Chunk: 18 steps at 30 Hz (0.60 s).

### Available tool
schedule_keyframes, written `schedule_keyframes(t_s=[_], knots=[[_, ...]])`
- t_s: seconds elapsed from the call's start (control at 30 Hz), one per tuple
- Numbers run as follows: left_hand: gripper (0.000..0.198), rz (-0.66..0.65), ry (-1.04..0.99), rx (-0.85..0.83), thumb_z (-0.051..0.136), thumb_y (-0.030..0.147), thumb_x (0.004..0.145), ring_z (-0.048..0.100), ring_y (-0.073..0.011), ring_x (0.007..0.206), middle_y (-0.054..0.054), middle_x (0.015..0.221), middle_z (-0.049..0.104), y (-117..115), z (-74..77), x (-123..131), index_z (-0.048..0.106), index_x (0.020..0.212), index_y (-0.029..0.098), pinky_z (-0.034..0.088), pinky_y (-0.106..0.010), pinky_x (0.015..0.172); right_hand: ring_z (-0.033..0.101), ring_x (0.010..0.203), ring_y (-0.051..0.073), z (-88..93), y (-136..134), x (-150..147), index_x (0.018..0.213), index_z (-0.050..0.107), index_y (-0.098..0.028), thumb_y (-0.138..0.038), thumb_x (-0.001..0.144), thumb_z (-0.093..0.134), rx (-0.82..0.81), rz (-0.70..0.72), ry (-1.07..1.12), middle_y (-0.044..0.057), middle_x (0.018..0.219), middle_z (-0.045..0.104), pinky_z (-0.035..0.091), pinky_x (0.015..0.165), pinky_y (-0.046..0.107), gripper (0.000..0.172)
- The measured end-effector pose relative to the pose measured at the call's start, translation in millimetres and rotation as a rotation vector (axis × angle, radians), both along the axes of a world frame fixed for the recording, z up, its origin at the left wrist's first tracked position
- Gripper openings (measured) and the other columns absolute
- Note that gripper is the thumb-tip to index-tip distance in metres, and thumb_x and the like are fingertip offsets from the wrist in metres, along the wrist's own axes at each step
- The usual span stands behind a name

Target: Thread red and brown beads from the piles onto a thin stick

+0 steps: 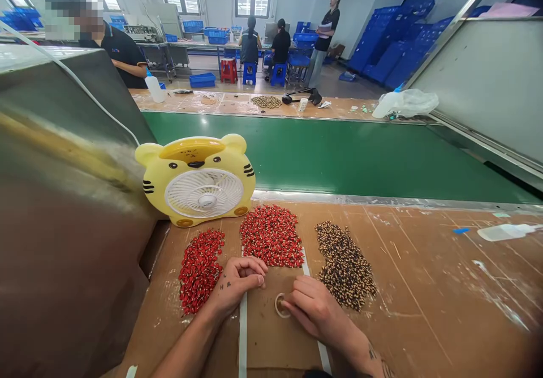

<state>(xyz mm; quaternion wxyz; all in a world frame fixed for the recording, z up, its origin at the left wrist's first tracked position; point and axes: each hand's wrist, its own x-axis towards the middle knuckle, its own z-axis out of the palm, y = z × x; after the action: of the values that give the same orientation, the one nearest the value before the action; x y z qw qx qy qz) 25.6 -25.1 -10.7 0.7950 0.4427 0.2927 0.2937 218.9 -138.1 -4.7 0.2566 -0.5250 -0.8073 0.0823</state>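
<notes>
**Pale ring (280, 305) handled low over bare cardboard**

It is held at lower centre of the frame, above a brown cardboard sheet (271, 327) edged by white tape strips (242, 333) on the surface (428, 293). Its edge is touched by the fingers of the right hand (316, 316), though a firm grip cannot be told. The left hand (237, 282) is curled closed just beside it, with nothing seen inside. Such fine handling is best kept over the bare sheet, away from the left red pile (200, 270), middle red pile (271, 235) and speckled dark pile (344, 265).
</notes>
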Motion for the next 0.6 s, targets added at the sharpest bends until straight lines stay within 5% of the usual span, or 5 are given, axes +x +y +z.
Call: schedule_keyframes(t_s=[0.2, 0.43, 0.6], knots=[[0.018, 0.010, 0.058, 0.014, 0.084, 0.024, 0.065, 0.059, -0.0124, 0.065, -0.003, 0.071, 0.071, -2, -1.2, -1, 0.080, 0.080, 0.015, 0.043, -0.021, 0.063, 0.047, 0.065, 0.016, 5.7, -4, 4, 0.067, 0.055, -0.018, -0.020, 0.100, 0.046, -0.035, 0.038, 0.055, 0.002, 0.065, 0.054, 0.034, 0.061, 0.028, 0.034], [0.020, 0.006, -0.055, -0.239, 0.089, 0.025, 0.060, 0.062, -0.0116, 0.055, -0.005, 0.064, 0.072, -7, -3.9, 7, 0.079, 0.074, 0.013, 0.046, -0.021, 0.055, 0.053, 0.062, 0.014, 31.1, -3, 10, 0.077, 0.062, -0.019, -0.019, 0.095, 0.057, -0.008, -0.173, 0.489, 0.000, 0.066, 0.058, 0.038, 0.059, 0.025, 0.020], [0.020, 0.003, -0.069, -0.287, 0.088, 0.022, 0.062, 0.066, -0.0118, 0.056, -0.006, 0.062, 0.074, -9, -3.9, 8, 0.078, 0.074, 0.011, 0.049, -0.020, 0.056, 0.051, 0.059, 0.013, 34.9, 5, -2, 0.074, 0.062, -0.019, -0.018, 0.093, 0.060, 0.058, -0.212, 0.537, -0.001, 0.063, 0.058, 0.038, 0.057, 0.025, 0.019]])
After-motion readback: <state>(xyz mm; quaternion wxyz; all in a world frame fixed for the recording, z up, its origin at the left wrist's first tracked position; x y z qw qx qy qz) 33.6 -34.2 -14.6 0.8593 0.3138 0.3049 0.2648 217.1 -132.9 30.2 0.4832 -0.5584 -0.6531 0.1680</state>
